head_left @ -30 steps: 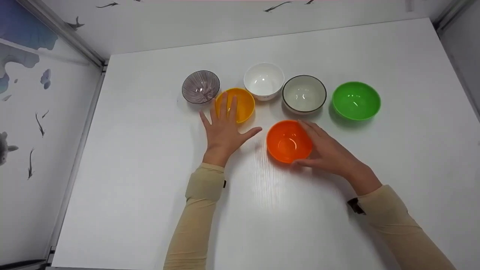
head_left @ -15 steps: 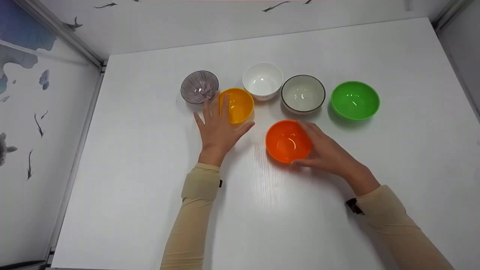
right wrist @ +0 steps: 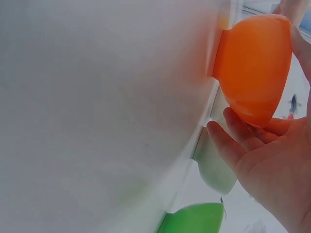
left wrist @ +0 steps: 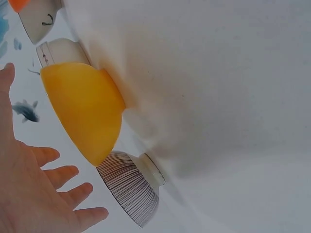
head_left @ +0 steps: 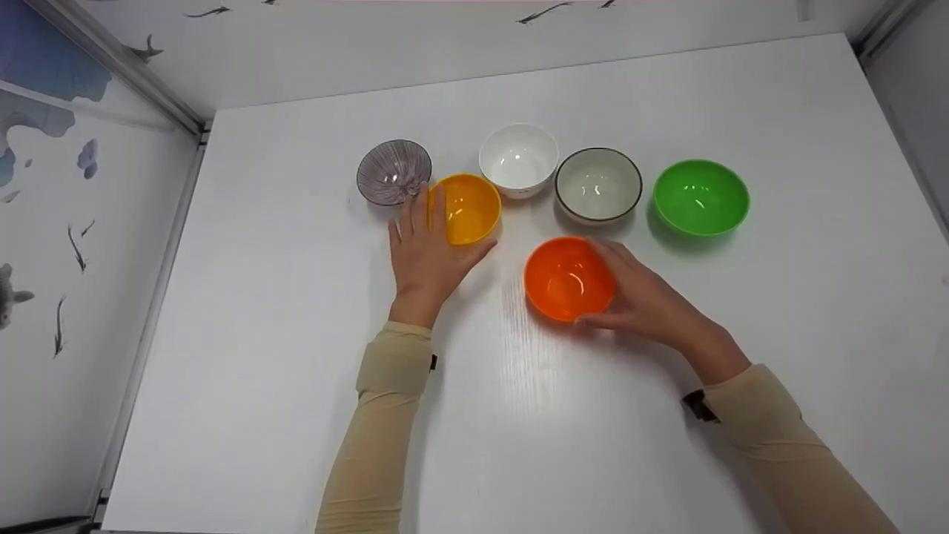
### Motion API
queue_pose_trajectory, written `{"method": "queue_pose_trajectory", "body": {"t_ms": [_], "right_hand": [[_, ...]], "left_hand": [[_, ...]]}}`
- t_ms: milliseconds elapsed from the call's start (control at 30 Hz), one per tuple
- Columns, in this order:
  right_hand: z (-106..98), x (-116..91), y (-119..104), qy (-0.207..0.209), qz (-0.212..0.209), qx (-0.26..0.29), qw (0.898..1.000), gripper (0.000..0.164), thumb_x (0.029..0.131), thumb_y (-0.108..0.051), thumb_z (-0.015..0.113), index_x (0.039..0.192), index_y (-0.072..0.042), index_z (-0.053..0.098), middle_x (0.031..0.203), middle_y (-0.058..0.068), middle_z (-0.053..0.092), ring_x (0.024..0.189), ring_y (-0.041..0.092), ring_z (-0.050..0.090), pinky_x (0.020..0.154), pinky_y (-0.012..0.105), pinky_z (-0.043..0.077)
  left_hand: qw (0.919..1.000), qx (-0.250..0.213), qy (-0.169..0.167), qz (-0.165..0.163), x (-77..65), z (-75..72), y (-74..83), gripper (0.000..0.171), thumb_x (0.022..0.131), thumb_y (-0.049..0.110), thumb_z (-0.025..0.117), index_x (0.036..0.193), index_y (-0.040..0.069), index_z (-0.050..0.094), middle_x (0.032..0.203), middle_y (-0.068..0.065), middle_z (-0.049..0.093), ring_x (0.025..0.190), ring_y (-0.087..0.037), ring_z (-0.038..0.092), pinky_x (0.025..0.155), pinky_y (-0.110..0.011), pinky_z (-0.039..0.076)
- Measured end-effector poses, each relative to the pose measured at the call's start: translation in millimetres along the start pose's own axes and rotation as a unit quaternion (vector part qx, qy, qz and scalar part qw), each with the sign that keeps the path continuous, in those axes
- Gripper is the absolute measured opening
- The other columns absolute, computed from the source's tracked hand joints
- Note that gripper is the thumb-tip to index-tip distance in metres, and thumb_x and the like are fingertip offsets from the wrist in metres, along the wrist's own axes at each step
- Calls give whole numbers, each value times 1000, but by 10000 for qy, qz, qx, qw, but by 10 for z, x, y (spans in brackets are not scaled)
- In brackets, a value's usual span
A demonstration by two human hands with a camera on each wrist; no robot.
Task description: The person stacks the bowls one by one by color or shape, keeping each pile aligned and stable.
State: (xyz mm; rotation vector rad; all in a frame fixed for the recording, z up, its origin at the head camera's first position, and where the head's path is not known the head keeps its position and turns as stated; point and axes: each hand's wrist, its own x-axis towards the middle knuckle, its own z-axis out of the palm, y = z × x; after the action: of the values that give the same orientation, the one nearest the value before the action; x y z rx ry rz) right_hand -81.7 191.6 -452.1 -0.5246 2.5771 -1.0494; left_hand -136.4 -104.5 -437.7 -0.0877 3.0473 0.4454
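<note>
An orange bowl (head_left: 569,279) stands upright on the white table. My right hand (head_left: 652,300) holds its right side, thumb at the near rim and fingers at the far side. In the right wrist view, fingers (right wrist: 231,145) lie against the bowl's outer wall. My left hand (head_left: 426,256) hovers at the near left of a yellow bowl (head_left: 474,211), fingers extended and thumb apart. Those fingers overlap the yellow bowl's left rim in the head view. From the left wrist, the hand shows beside the yellow bowl (left wrist: 85,104) with nothing in its grasp.
A purple striped bowl (head_left: 394,172) stands behind the left fingertips. Farther right come a white bowl (head_left: 519,158), a dark-rimmed pale bowl (head_left: 598,185) and a green bowl (head_left: 700,198). White panels (head_left: 460,44) bound the table (head_left: 245,334) at the back and sides.
My left hand has shifted slightly left and back from over the yellow bowl, its fingers drawing closer together. The right hand and the orange bowl have stayed in place.
</note>
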Motion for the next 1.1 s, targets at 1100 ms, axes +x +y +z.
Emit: {"method": "queue_pose_trajectory", "body": {"t_ms": [1100], "right_hand": [[13, 0, -4, 125, -124, 100, 9998, 110, 75, -46, 86, 159, -18, 21, 159, 7, 32, 145, 31, 37, 116, 60, 38]], "left_hand": [[9885, -1494, 85, -197, 15, 78, -69, 112, 77, 60, 78, 160, 17, 15, 165, -6, 17, 147, -28, 30, 117, -47, 42]]}}
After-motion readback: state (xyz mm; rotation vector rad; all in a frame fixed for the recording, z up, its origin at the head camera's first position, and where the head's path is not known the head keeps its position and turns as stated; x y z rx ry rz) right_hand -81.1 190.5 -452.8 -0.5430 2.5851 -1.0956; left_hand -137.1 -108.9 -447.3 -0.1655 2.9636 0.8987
